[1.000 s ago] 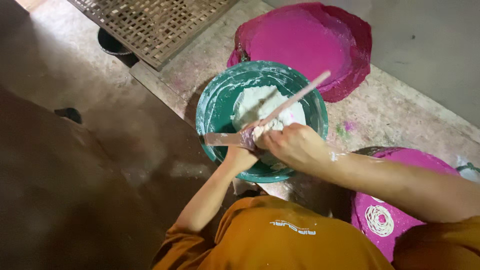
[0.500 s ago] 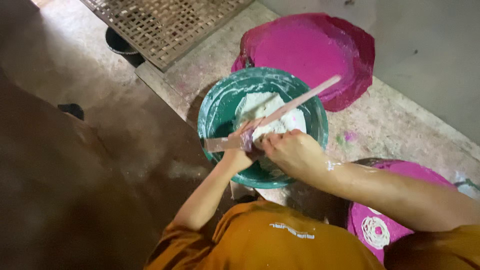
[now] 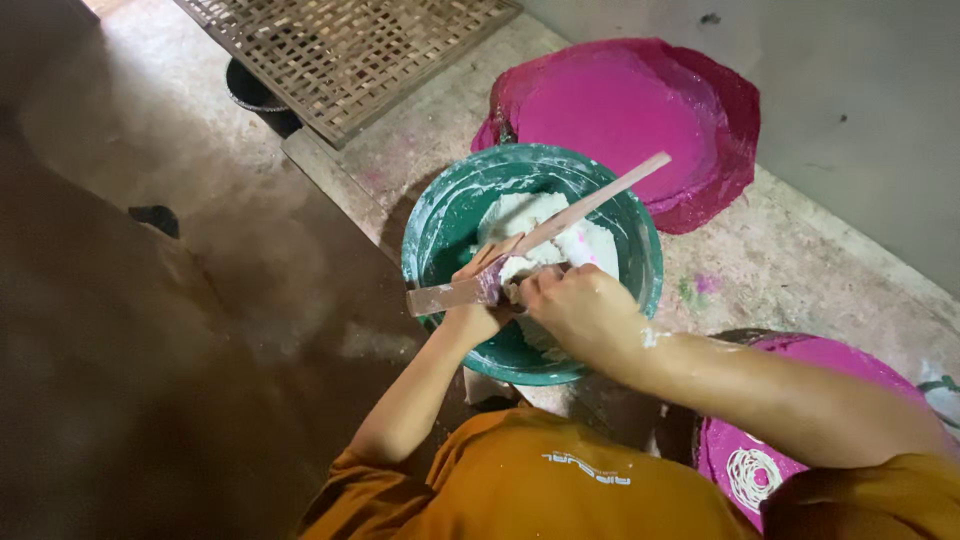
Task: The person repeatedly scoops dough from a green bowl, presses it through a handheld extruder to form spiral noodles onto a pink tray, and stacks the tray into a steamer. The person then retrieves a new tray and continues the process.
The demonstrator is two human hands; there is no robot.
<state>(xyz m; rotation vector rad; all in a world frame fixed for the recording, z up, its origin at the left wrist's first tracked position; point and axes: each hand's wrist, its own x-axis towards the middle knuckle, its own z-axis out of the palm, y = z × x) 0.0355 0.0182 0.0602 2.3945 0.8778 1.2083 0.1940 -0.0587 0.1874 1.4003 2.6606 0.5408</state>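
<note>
Stained concrete floor [image 3: 800,280], woven mat [image 3: 350,50], grey wall [image 3: 860,100]

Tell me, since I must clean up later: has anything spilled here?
Yes. Pink stains and pale powder dust the concrete floor right of the green basin. White dough smears the right hand.

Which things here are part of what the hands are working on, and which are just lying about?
In use:
- left hand and right hand, both on the wooden stick
- white dough
- green basin

Lying about:
- pink tray beyond the basin
- second pink tray with a white coil
- woven bamboo mat
- dark bucket under it
</note>
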